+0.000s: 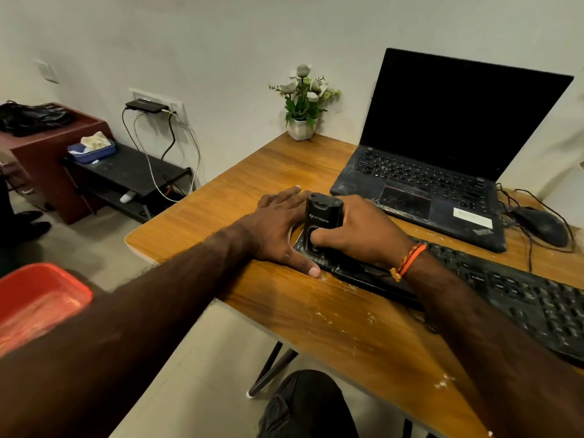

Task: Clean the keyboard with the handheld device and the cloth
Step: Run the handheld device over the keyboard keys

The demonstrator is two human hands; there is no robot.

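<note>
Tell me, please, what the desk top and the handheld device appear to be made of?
Desk top: seemingly wood-look laminate, satin; printed-looking grain, soft glare. Handheld device: likely matte black moulded plastic; rounded body, white logo.

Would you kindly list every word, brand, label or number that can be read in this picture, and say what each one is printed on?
"STRIFF", partly blurred, so uncertain: on the black handheld device held by the right hand at the end of the keyboard.
"ThinkPad", small and tilted: on the near right corner of the laptop.
White sticker on the laptop's palm rest: print too blurred to read.
Key legends on both keyboards: too small to read.
</note>
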